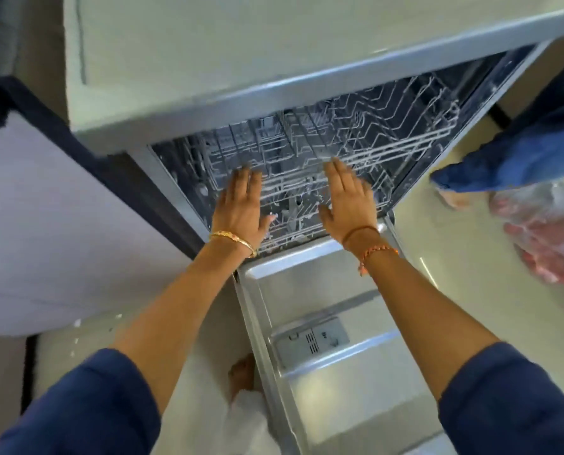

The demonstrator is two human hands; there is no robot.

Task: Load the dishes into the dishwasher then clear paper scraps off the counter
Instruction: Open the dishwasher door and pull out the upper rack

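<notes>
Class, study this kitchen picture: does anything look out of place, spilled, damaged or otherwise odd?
Small white scraps lie scattered on the floor at the foot of the cabinet, left of the open dishwasher door; they look dropped. The wire rack holds no dishes, and both the left hand and right hand are open over it.

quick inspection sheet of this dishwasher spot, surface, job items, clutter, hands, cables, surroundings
surface: pale counter above the machine, nothing seen on its visible part
job's things: dishwasher door folded down; wire rack holds no dishes
clutter: small white scraps on the floor at left
grippers: left hand and right hand flat, fingers straight, over the rack's front
cables: nothing seen
surroundings: second person in blue at right; clear plastic bag beside them
</notes>
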